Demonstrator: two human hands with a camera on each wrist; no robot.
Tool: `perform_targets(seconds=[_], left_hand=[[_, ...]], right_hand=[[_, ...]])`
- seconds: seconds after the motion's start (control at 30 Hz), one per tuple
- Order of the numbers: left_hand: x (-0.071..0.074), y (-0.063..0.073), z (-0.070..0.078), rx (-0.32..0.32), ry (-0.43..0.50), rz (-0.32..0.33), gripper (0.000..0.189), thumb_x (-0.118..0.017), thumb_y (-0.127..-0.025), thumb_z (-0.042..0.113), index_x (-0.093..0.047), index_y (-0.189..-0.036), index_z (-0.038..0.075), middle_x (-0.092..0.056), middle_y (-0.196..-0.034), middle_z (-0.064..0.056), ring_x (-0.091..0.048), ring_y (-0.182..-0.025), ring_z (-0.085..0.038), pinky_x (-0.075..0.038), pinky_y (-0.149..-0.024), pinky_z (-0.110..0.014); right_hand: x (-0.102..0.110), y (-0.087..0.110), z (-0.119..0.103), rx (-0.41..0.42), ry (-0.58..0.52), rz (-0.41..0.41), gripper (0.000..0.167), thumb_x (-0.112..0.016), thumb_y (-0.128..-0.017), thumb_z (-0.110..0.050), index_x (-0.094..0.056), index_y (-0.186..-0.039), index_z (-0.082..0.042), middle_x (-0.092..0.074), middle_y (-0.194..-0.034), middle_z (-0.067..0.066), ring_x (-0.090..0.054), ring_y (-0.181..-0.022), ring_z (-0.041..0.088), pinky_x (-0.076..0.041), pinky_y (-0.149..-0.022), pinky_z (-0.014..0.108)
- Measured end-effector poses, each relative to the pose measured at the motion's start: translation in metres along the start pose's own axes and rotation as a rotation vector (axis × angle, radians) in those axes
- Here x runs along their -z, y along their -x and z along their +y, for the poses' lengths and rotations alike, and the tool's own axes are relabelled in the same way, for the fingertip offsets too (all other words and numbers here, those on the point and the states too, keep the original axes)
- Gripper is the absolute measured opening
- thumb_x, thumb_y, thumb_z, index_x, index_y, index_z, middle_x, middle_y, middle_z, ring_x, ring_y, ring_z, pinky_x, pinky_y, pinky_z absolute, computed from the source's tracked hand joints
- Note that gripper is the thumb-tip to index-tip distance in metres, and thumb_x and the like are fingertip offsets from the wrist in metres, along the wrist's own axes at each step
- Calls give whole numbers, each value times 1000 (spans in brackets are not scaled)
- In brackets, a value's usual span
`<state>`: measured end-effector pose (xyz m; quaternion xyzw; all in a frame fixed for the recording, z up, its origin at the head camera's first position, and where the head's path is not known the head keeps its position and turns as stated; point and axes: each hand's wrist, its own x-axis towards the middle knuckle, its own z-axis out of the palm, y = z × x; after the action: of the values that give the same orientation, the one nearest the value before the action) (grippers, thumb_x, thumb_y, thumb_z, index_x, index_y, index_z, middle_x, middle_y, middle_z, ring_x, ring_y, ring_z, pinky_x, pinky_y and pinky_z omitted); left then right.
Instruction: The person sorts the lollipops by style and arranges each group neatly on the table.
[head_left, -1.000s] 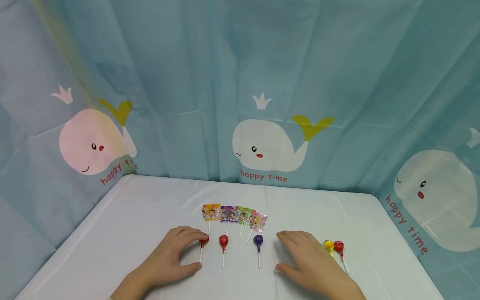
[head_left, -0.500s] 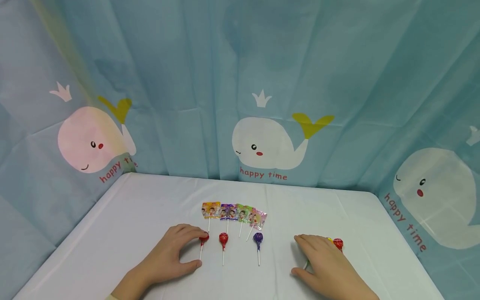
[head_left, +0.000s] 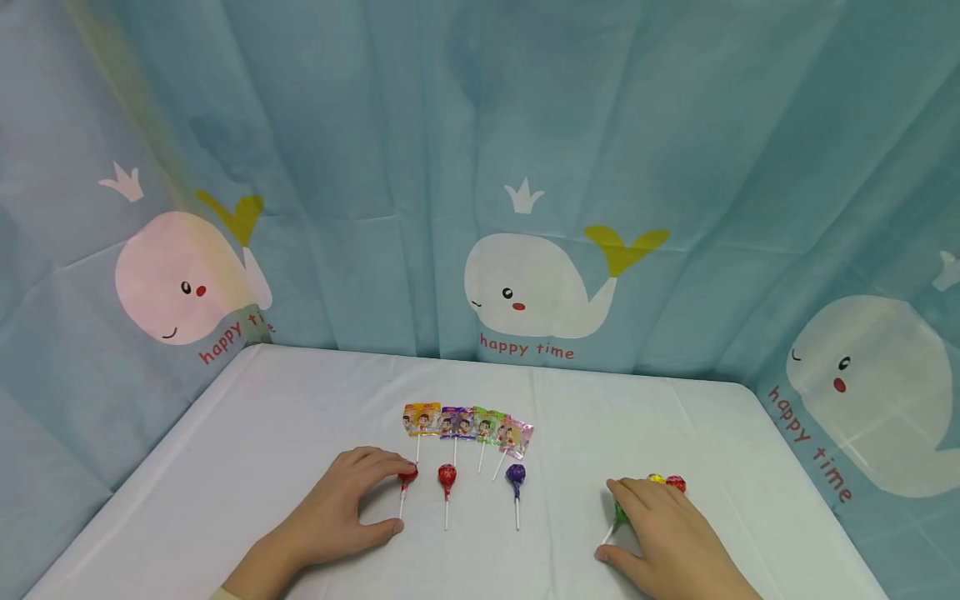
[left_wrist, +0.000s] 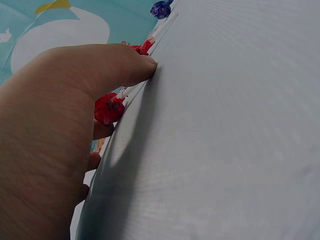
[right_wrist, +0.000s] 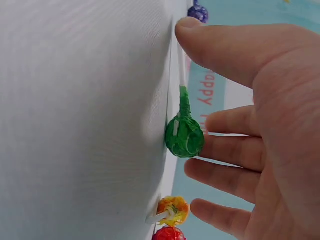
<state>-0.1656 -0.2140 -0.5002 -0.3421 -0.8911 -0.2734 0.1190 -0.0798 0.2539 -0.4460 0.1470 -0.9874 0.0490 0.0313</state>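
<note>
My left hand (head_left: pixel 341 504) rests on the table around a red lollipop (left_wrist: pixel 109 108); a fingertip touches its candy ball and the thumb lies near the stick's lower end. On the right, my right hand (head_left: pixel 663 529) reaches over a green lollipop (right_wrist: pixel 185 135). Its fingers spread behind the green ball, and the thumb sits by the stick end, apart from the fingers. A second red lollipop (head_left: pixel 447 477) and a purple lollipop (head_left: pixel 516 475) stand in line between the hands. Partly hidden behind the right hand are a yellow lollipop (right_wrist: pixel 173 210) and another red lollipop (head_left: pixel 677 482).
Several flat lollipops in printed wrappers form a row farther back: orange (head_left: pixel 422 418), purple (head_left: pixel 457 423), green (head_left: pixel 489 425) and pink (head_left: pixel 517 437). A white cloth covers the table (head_left: pixel 315 392). Behind it hangs a blue whale-print curtain (head_left: pixel 375 275).
My right hand has moved right, from beside the purple lollipop to over the green one, now showing between thumb and fingers. The left hand stays at its red lollipop.
</note>
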Motion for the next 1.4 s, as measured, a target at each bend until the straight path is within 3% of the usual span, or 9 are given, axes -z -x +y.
perform_targets(seconds=[0.23, 0.5, 0.63, 0.87, 1.2, 1.4], left_hand=[[0, 1, 0, -1, -6, 5, 67, -97, -78, 36, -70, -140, 37, -62, -142, 27, -53, -133, -8, -44, -108, -46], [2, 0, 3, -10, 8, 3, 66, -96, -80, 35, -70, -140, 35, -64, -142, 23, -53, -134, -11, -43, -109, -48], [2, 0, 3, -14, 5, 4, 65, -96, -80, 35, -70, -140, 35, -64, -142, 23, -53, -134, -11, -43, -109, -48], [3, 0, 3, -23, 2, 5, 65, -96, -81, 35, -70, -141, 33, -64, -142, 23, -54, -134, -10, -42, -109, -47], [1, 0, 1, 13, 7, -19, 66, -96, -81, 38, -68, -142, 38, -60, -143, 28, -51, -136, -8, -45, -109, -51], [1, 0, 2, 23, 9, -16, 66, -96, -80, 38, -69, -141, 38, -60, -143, 29, -51, -135, -9, -46, -109, -52]], right_hand=[[-1, -1, -1, -2, 6, 9, 82, -84, -85, -68, -71, -140, -8, -71, -136, 4, -64, -129, 27, -49, -115, 58], [-1, -2, -3, -37, -10, -35, 85, -83, -83, -72, -71, -138, -10, -71, -134, 3, -64, -128, 27, -49, -114, 59], [-1, -1, -4, -29, 5, -9, 81, -84, -84, -69, -72, -138, -9, -71, -134, 3, -65, -128, 27, -51, -113, 57], [-1, 1, -5, -49, 15, 30, 90, -80, -82, -78, -72, -136, -7, -71, -132, 6, -65, -126, 31, -51, -111, 60], [-2, 3, -3, -73, 23, 72, 93, -77, -81, -83, -75, -129, -3, -72, -126, 9, -67, -121, 35, -52, -107, 61], [-2, 0, -5, -106, 20, 14, 99, -72, -78, -90, -75, -129, -4, -73, -124, 10, -66, -123, 37, -51, -107, 64]])
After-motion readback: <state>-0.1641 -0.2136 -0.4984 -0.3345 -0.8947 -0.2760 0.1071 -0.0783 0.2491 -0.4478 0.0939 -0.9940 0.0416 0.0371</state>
